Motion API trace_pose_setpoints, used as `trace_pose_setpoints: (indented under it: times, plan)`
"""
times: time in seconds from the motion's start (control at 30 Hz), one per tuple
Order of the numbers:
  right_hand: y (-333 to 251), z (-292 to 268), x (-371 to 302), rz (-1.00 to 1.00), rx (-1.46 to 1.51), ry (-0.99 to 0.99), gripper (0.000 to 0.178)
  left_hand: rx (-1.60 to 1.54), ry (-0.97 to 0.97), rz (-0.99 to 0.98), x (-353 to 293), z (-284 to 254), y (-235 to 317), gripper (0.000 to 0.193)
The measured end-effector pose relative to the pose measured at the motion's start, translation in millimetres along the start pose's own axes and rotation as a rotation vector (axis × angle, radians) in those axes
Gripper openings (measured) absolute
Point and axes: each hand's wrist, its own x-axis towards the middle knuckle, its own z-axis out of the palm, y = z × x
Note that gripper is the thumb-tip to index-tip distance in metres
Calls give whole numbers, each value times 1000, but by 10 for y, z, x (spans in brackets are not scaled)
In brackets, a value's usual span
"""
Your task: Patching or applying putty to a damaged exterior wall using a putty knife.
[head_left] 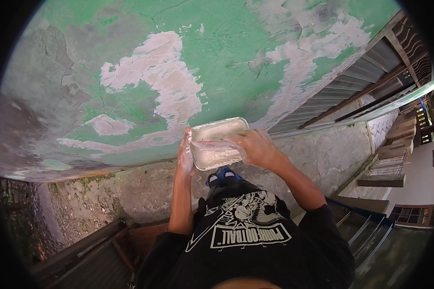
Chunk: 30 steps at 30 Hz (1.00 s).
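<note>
A shallow white rectangular tray [220, 124], smeared with whitish putty, is held out in front of me. My left hand [186, 153] grips its left side, fingers closed on the rim and dusted with white. My right hand [256, 148], also coated in white, is closed around a putty-smeared flat scraper [211, 143]. The scraper lies across the inside of the tray, its blade toward the left rim; the handle is mostly hidden by my fingers. Just beyond the tray stands a green wall [231, 72] with rough patches of pale putty [166, 79].
Below the wall runs a bare concrete strip [318, 149]. My feet rest on something blue [223, 171] under the tray. Metal roofing [342, 91] slopes away at the right, with a railing [371, 241] lower down. Wooden boards [144, 241] lie at lower left.
</note>
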Motion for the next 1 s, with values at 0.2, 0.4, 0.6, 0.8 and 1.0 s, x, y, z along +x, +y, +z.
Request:
trace_pose_setpoints:
  times: [0.2,0.4,0.6,0.8,1.0]
  plan:
    - [49,107,-21,-112,48,45,43,-28,24,-83,-79,38,108,61]
    - [-20,-108,42,-155,175,37,42,-2,25,-95,-51,-88,106,62]
    - [-89,41,131,-147,25,45,36,49,34,-62,-69,-60,196,63]
    - [-67,-60,163,-68,206,191,32,122,-44,-6,-60,-162,220,61]
    - [-99,112,178,-225,-63,310,38,92,-22,-107,-2,-123,223,61]
